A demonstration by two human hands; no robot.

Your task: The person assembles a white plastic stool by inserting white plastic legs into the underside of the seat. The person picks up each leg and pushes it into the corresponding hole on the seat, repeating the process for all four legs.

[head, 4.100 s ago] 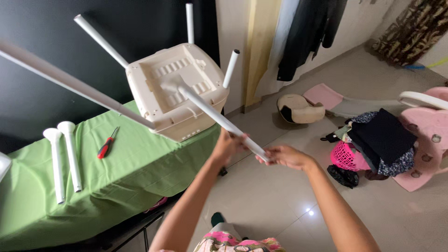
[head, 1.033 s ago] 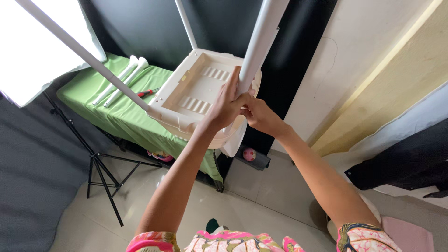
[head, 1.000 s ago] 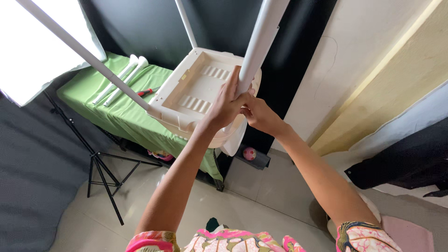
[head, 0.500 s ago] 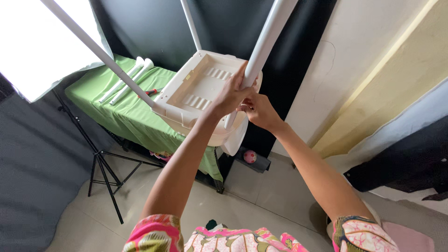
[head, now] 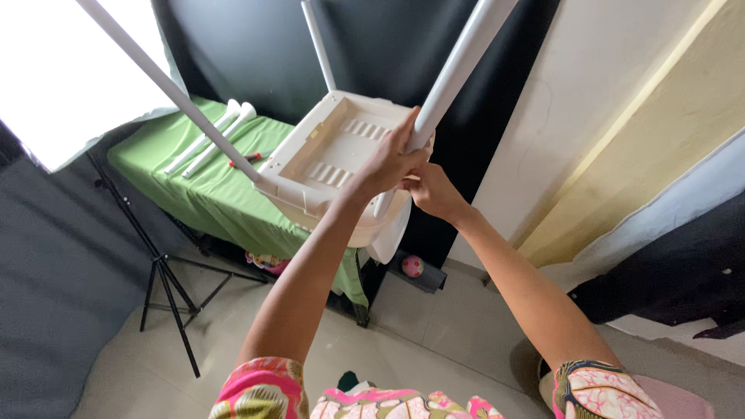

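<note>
— Since a moment ago the seat (head: 341,167) has barely shifted; it's a touch nearer the middle of the view, and the long leg (head: 454,74) leans a bit more to the right. Both hands are where they were.

— Where's the seat now?

— Upside down on the end of the green table (head: 194,182), ribbed underside up, three legs sticking out of it. Black backdrop (head: 388,46) behind, light panel (head: 62,70) on its stand (head: 167,287) at the left.

— And the grip?

— Left hand (head: 388,159) is closed round the low end of that leg, fingers wrapped right about the tube. Right hand (head: 431,190) is curled just under it, touching the left, at the corner socket. How tightly it grips I can't tell; the left hand hides part of it.

— How to do it well?

— I'd say keep the leg in line with the socket, push straight along the tube, and steady the seat so it doesn't slide off the edge.

— Anything smaller?

— Two spare legs (head: 209,140) lying side by side on the cloth, a red screwdriver (head: 246,160) near them, and a pink ball (head: 412,266) on the floor.
</note>
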